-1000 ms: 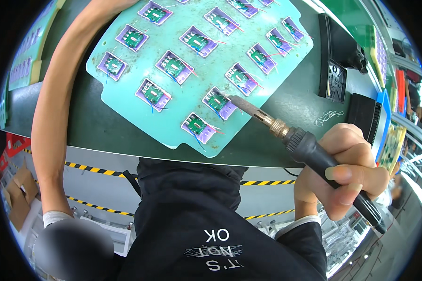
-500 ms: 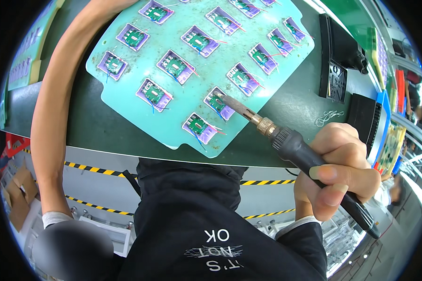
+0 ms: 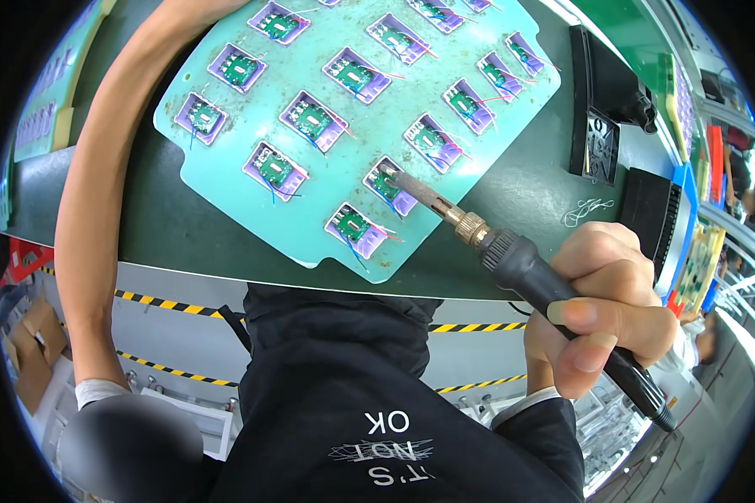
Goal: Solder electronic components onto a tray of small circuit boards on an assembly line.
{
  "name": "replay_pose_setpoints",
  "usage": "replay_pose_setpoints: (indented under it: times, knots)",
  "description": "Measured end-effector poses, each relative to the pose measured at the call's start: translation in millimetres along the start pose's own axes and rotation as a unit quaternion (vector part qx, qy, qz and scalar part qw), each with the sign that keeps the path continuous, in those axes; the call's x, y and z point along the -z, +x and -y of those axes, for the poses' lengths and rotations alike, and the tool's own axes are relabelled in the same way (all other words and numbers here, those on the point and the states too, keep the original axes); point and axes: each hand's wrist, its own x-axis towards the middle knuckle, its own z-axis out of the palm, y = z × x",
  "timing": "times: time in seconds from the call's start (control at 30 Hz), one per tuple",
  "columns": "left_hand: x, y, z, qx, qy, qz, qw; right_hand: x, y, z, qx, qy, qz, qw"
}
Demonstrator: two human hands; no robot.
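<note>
My right hand (image 3: pixel 604 302) is closed around the black handle of a soldering iron (image 3: pixel 520 268). Its tip rests at the upper end of a green circuit board (image 3: pixel 384 183) in a purple housing near the lower right edge of a turquoise tray (image 3: pixel 226 184). Several more purple housings sit in the tray's openings, each with a green board and thin red and blue wires, such as the circuit board (image 3: pixel 350 223) just below the tip. My left forearm (image 3: pixel 101 193) reaches up beside the tray; the hand itself lies beyond the upper edge.
The tray lies on a dark green tabletop (image 3: pixel 176 243). To the right are a black holder (image 3: pixel 591 92), a tangle of thin pale wire (image 3: pixel 587 211) and a black box (image 3: pixel 648 214). Another tray with purple parts (image 3: pixel 50 101) stands at the far left.
My right hand and the soldering iron have shifted very slightly left, the tip staying at the same board. The left forearm and the tray look nearly unchanged.
</note>
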Motion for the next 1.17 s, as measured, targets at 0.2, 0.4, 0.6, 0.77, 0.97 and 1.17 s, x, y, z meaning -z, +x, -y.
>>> replay_pose_setpoints:
  times: [0.2, 0.4, 0.6, 0.77, 0.97, 1.17]
  knots:
    - [0, 1, 0, 0.005, -0.007, 0.003, 1.0, 3, 3, 0, -0.004, 0.01, 0.015, 1.0]
    - [1, 1, 2, 0.001, -0.014, 0.009, 1.0, 19, -2, -7, 0.08, 0.048, -0.061, 0.994]
    - [0, 4, 1, 0.002, -0.002, 0.01, 1.0, 46, -2, 1, 0.039, 0.0, -0.282, 0.959]
    - [5, -1, -5, 0.034, 0.003, 0.002, 0.999, 76, -7, -9, 0.047, 0.074, -0.318, 0.944]
    - [-12, 17, 1, -0.002, -0.039, 0.101, 0.994, 73, -11, -4, 0.022, 0.037, -0.296, 0.954]
    - [-11, 37, -5, -0.011, 0.001, 0.194, 0.981, 66, -16, -4, 0.02, 0.05, -0.297, 0.953]
